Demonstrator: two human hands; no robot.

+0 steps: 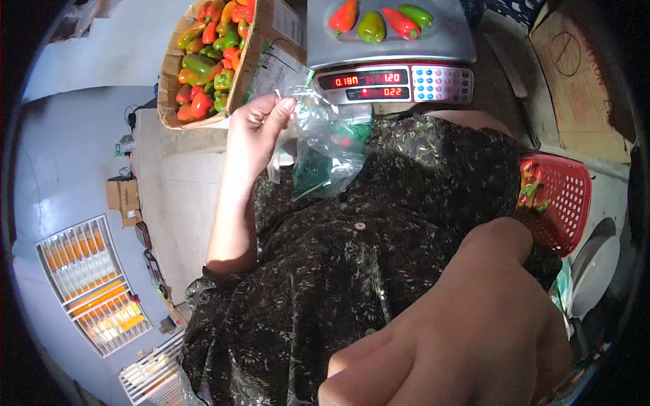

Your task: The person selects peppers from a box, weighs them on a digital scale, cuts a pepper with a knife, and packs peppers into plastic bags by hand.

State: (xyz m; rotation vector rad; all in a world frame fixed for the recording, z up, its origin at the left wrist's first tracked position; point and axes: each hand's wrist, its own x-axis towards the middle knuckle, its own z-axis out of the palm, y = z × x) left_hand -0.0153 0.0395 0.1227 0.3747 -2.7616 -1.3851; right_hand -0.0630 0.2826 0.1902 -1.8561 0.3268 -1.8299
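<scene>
My left hand [261, 128] is closed, pinching the top of a clear plastic bag [328, 159] between thumb and fingers. The bag hangs crumpled in front of the patterned dark shirt, just below the digital scale [389, 57]. Several peppers lie on the scale's metal pan: a red one [343, 16], a green one [372, 28], another red one [401, 24] and another green one [416, 15]. Red digits are lit on its display. My right hand [420, 345] looms large near the camera at lower right; its fingers are partly cut off, so its grip stays hidden.
A cardboard box [271, 51] full of red, orange and green peppers [203, 64] stands left of the scale. At right are a red perforated basket [567, 199] with peppers inside, a pale round dish [596, 274] and a large carton [579, 81]. A barred window [95, 284] is at left.
</scene>
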